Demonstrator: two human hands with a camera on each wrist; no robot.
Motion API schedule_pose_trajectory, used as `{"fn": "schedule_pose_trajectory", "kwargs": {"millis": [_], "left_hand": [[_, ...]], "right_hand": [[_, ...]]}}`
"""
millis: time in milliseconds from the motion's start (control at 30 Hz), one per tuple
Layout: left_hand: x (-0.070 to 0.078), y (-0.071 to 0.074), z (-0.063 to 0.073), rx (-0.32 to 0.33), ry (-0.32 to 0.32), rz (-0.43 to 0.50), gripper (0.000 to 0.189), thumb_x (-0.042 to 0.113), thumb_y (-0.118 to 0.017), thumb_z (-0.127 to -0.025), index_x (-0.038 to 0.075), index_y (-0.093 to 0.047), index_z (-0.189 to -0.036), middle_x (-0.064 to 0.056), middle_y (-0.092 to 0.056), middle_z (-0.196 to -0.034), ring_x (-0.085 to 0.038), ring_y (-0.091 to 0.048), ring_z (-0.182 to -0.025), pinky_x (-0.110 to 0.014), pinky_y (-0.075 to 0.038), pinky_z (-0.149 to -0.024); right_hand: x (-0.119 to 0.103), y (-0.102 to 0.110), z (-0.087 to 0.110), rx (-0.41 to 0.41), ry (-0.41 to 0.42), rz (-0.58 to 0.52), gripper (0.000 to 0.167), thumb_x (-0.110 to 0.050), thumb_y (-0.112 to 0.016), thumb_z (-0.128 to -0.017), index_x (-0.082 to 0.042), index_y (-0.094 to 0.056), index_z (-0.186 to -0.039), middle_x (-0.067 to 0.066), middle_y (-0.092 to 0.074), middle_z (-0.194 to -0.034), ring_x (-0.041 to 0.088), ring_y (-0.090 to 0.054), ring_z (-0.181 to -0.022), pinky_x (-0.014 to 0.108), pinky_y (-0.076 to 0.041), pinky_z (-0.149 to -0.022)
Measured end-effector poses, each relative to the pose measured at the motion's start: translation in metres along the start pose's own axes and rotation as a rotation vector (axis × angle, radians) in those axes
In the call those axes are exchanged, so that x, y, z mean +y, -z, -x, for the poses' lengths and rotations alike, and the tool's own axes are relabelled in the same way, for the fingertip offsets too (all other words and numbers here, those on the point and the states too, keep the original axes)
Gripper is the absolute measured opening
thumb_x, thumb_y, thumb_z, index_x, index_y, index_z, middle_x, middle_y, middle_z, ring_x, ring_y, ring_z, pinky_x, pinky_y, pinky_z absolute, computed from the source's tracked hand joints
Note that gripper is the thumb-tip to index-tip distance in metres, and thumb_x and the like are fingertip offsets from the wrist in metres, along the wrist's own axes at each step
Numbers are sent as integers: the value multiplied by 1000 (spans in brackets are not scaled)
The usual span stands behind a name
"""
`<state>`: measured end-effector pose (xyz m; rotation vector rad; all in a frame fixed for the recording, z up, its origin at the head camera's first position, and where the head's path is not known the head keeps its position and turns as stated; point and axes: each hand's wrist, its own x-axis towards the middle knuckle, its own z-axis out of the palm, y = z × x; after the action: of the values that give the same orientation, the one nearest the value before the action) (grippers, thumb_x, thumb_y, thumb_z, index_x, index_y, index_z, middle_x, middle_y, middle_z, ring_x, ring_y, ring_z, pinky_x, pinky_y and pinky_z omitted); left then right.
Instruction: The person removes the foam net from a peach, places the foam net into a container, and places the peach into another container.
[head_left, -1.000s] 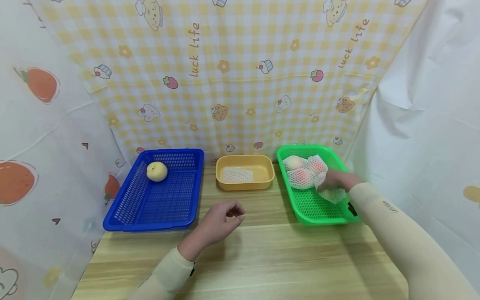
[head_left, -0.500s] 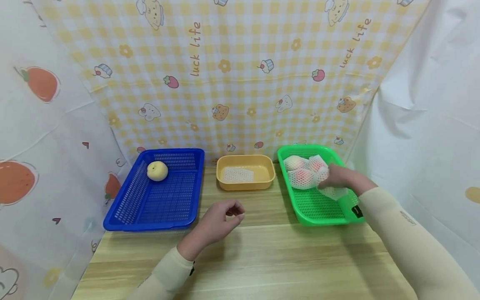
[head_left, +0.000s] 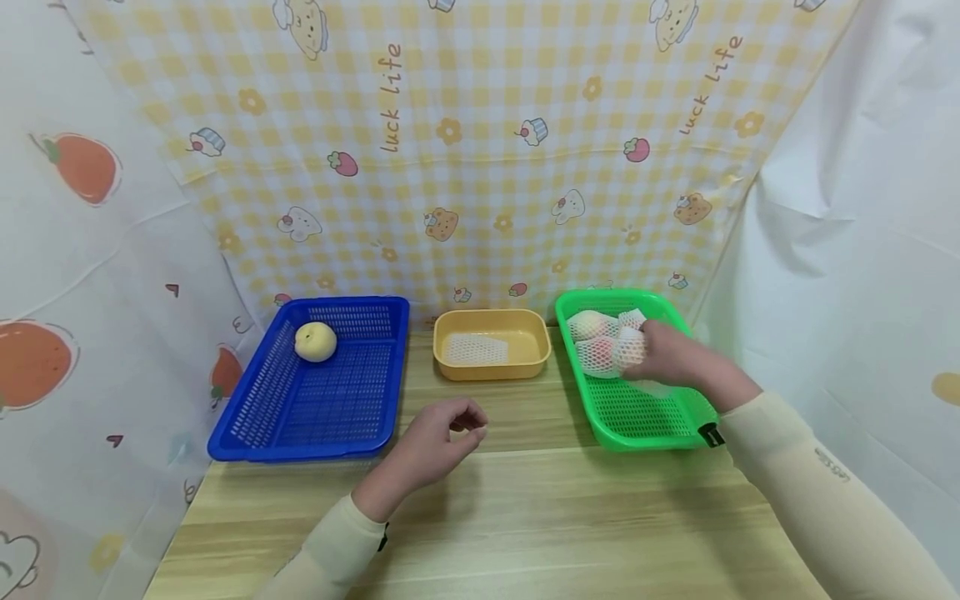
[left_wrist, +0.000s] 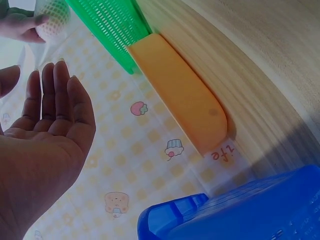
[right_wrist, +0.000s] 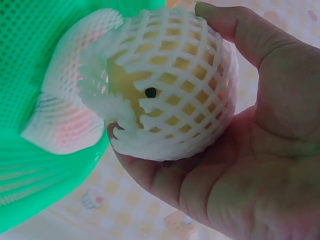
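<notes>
My right hand [head_left: 672, 360] grips a yellow fruit in a white foam net [right_wrist: 185, 85], thumb on one side and fingers curled round the other. A dark spot shows through the open end of the net. The held fruit is over the green basket [head_left: 637, 419], where several other net-wrapped fruits [head_left: 596, 354] with reddish patches lie at the back left. My left hand [head_left: 438, 442] is above the table, fingers loosely bent and holding nothing. In the left wrist view, its palm and fingers [left_wrist: 60, 97] show plainly.
At the left is a blue basket [head_left: 337, 408] with one bare pale-yellow fruit [head_left: 315, 342] in it. A shallow yellow tray [head_left: 491, 374] stands between the baskets and contains a flat foam net [head_left: 476, 350]. A checked cloth [head_left: 480, 192] hangs behind.
My right hand has taken hold of the net-wrapped fruit and lifted it from the others, shifting slightly left. The left hand has stayed almost still.
</notes>
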<state>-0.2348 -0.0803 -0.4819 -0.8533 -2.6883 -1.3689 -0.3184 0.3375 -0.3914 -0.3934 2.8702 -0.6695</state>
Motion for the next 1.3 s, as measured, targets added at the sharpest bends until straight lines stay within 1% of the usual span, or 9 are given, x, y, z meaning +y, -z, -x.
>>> {"fn": "schedule_pose_trajectory", "kwargs": {"millis": [133,267,400,567,667,800,967,1167,1300], "left_hand": [[2,0,0,2,-7,9,5,16,-74,-107,15,-76,-111,9,-73,-105,-13,-72,-102,-47,-63,-94],[3,1,0,5,-10,12,6,15,-74,-107,13,-76,-112,8,-73,-106,-13,-72,-102,-50,-62,-95],[5,2,0,10,-11,16,7,14,-74,-107,11,-76,-112,7,-74,-105,-14,-72,-102,-54,-62,-96],[6,3,0,19,-24,6,5,14,-74,-107,14,-76,-111,8,-74,-105,-13,-72,-101,-50,-63,-95],[6,3,1,25,-25,6,6,15,-74,-107,13,-77,-111,8,-74,-105,-13,-72,-101,-50,-63,-94],[7,4,1,29,-21,20,6,14,-74,-106,11,-77,-111,8,-74,-105,-13,-72,-101,-53,-62,-95],[6,5,3,31,-16,25,8,14,-74,-107,10,-77,-113,8,-74,-106,-14,-72,-102,-54,-62,-95],[4,9,4,59,-9,5,5,15,-74,-107,17,-76,-112,10,-74,-106,-11,-72,-102,-47,-63,-95],[4,13,3,75,-2,12,7,15,-74,-107,20,-75,-110,10,-73,-106,-11,-71,-103,-48,-63,-95]], "right_hand": [[-16,-3,2,40,42,79,90,-33,-94,-85,20,-47,-140,26,-64,-113,33,-63,-95,46,-59,-77],[-36,-10,8,78,59,112,88,-36,-91,-88,12,-47,-147,27,-62,-119,34,-62,-99,48,-58,-78],[-60,-23,11,92,103,94,87,-35,-91,-89,7,-47,-152,30,-58,-129,37,-63,-105,54,-60,-84],[-85,-44,12,68,172,72,85,-33,-91,-89,1,-49,-154,25,-58,-135,35,-61,-115,57,-58,-95],[-96,-54,10,56,205,83,80,-33,-92,-89,-3,-52,-151,20,-59,-133,33,-60,-114,55,-59,-94],[-107,-66,7,42,249,98,77,-33,-94,-87,-7,-55,-148,14,-60,-127,28,-60,-109,48,-60,-89],[-118,-77,3,35,314,123,78,-31,-95,-86,-7,-55,-149,12,-59,-127,26,-59,-109,46,-60,-90],[-128,-91,-1,50,355,137,78,-30,-96,-86,-10,-54,-149,11,-59,-126,25,-58,-107,44,-59,-89],[-134,-102,-3,31,376,142,79,-30,-96,-87,-10,-54,-150,10,-58,-126,22,-58,-104,40,-60,-86]]}}
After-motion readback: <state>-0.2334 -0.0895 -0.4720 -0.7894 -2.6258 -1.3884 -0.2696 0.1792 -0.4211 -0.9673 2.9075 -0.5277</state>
